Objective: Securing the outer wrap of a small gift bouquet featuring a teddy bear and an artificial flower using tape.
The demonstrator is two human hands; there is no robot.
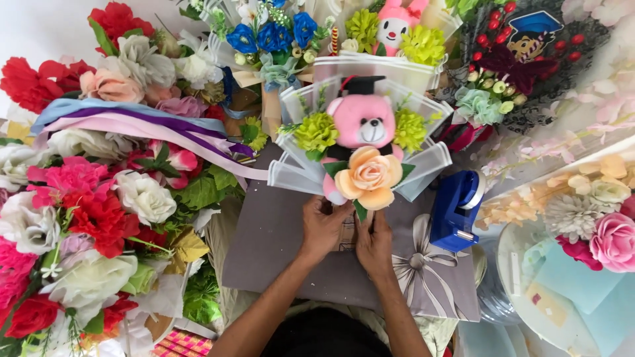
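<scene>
Two bare hands meet at the base of one bouquet: the left hand point(322, 227) and the right hand point(374, 243) both have their fingers curled tight around the bouquet's brown paper-wrapped stem point(346, 233), low at the centre of the view. This white gauze-wrapped bouquet point(362, 142) carries one pink plush bear with a black graduation cap point(362, 119), one large peach fabric rose point(368, 178) and two lime-green pompom flowers point(316, 131). It lies on a flat grey board point(271, 244) that serves as the surface. One blue tape dispenser point(456, 208) stands just right of the hands. Heaps of red, pink and white artificial flowers point(99, 211) crowd the left side, and more finished bouquets point(278, 39) fill the top.
</scene>
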